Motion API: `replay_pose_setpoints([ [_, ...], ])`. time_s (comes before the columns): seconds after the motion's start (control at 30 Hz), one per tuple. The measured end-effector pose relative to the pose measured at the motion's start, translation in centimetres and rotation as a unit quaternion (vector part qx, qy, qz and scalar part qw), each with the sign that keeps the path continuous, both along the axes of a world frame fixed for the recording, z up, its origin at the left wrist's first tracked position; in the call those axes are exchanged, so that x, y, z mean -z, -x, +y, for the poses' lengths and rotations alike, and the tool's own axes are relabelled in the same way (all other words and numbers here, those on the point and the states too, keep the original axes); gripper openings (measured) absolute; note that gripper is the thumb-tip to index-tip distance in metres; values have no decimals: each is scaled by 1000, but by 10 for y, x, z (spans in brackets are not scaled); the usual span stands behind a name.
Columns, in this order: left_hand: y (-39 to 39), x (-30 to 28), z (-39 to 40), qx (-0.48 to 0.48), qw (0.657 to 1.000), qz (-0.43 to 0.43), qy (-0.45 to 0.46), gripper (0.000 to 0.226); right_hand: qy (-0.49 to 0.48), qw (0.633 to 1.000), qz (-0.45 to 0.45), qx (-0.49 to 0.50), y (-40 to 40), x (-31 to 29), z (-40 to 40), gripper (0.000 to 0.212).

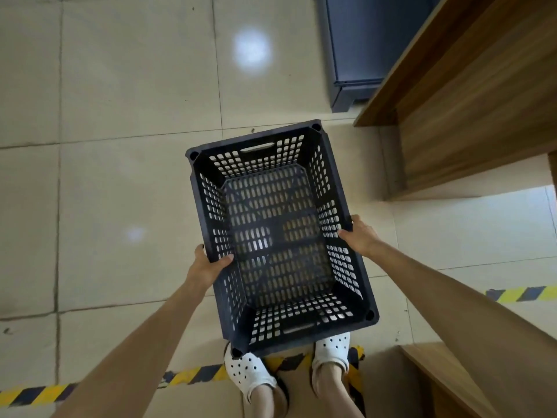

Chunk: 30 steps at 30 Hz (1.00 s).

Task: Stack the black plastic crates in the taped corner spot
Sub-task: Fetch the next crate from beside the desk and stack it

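One black perforated plastic crate (280,233) hangs in the air over the tiled floor, empty, its open top facing me. My left hand (208,265) grips the crate's left long rim, thumb hooked inside. On the opposite long rim my right hand (360,235) is clamped the same way. Yellow-and-black striped tape (193,375) runs across the floor by my feet, and another piece of tape (521,293) shows at the right. No other crate is in view.
A wooden bench or desk (470,95) stands at the right, with a dark blue cabinet (361,49) behind it. Another wooden surface (446,381) sits at the lower right. My feet in white clogs (250,372) stand on the tape line. Beige tiled floor (120,116) stretches left.
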State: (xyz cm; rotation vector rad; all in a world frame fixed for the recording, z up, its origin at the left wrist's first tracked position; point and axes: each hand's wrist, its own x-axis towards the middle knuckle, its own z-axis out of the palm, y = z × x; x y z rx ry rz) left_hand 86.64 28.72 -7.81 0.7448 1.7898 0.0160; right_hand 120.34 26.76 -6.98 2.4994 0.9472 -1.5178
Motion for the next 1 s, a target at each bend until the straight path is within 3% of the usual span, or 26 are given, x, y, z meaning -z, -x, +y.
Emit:
replay_pose_setpoints([
  [0.1, -1, 12, 1, 0, 1000, 26, -10, 55, -13, 1000, -22, 9, 1, 9, 2, 45],
  [0.2, 2, 6, 6, 34, 997, 68, -20, 48, -2, 999, -40, -2, 1, 1, 6, 42],
  [0.33, 13, -12, 10, 79, 994, 81, 13, 52, 54, 998, -19, -14, 2, -26, 11, 37],
  [0.47, 30, -44, 15, 123, 988, 92, 20, 71, 80, 995, 3, -59, 7, -60, 11, 32],
  [0.57, 41, -82, 24, 132, 987, 86, 29, 75, 101, 992, 34, -66, 13, -96, 22, 29],
  [0.7, 58, -142, 33, 162, 981, 99, 36, 85, 111, 989, 96, 3, 28, -155, 35, 19],
  [0.83, 66, -211, 40, 196, 970, 147, -8, 74, 74, 992, 13, -99, 36, -216, 36, 28],
  [1.0, 73, -310, 57, 226, 954, 188, -57, 61, 54, 994, 41, -85, 43, -319, 57, 25],
])
